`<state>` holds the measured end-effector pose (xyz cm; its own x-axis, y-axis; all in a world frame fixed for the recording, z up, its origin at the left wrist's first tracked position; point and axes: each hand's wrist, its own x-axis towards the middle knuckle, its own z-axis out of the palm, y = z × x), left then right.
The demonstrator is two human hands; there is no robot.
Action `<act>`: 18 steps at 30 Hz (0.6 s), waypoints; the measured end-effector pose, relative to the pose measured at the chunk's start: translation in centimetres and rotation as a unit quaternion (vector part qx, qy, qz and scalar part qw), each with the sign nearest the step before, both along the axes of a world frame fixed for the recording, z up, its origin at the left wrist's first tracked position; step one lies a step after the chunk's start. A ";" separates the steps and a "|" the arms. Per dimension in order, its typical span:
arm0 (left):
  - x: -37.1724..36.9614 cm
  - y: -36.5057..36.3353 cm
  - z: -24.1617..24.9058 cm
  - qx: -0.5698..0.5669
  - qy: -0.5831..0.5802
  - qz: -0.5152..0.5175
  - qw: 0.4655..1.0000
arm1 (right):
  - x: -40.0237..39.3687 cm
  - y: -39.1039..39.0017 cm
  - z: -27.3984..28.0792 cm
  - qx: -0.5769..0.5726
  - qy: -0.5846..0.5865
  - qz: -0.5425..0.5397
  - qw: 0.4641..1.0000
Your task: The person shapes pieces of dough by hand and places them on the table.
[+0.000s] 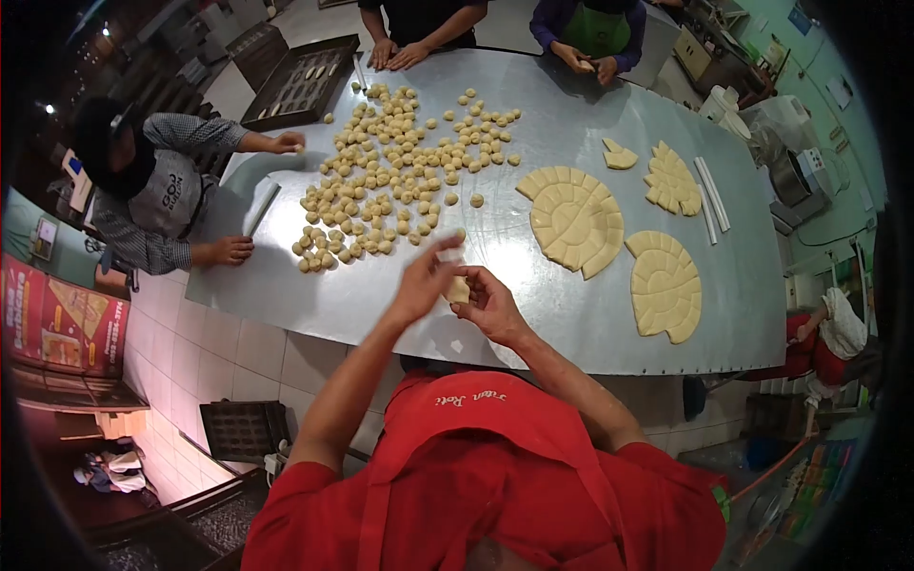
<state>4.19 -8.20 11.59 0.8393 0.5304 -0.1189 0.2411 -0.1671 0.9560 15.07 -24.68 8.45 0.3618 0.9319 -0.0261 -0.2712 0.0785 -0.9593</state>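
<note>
A: Where do you have the dough piece [458, 290]?

B: It sits between your two hands, above the near part of the counter [562, 333]. The fingers of your right hand [490, 306] pinch it at its right side, with the thumb at the near end.

A: And your left hand [424, 284]?

B: It's raised just left of the piece and blurred, its fingers partly spread. A small ball [460, 235] shows at their far tips; I can't tell whether you're pinching it.

A: How does your piece look?

B: Pale yellow, small and rather flat, with an uneven outline. Your fingers hide some of it.

A: What's around you?

B: Many round dough balls [381, 186] lie scattered beyond your hands, mostly to the far left. On the right, your counter carries larger dough slabs [576, 221], marked with lines, and pale rods [711, 195] beyond them.
</note>
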 end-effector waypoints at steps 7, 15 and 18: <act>-4.5 -6.9 -4.8 -0.172 -0.049 0.032 0.983 | -1.5 -4.0 -0.7 -0.114 -0.293 -0.034 0.949; -5.8 -5.6 -4.5 -0.115 0.108 0.136 0.978 | -3.1 -0.6 -1.3 -0.077 -0.336 -0.028 0.938; -5.9 -4.8 -6.0 0.051 0.064 0.156 0.984 | -3.5 1.1 -1.2 -0.063 -0.358 -0.025 0.931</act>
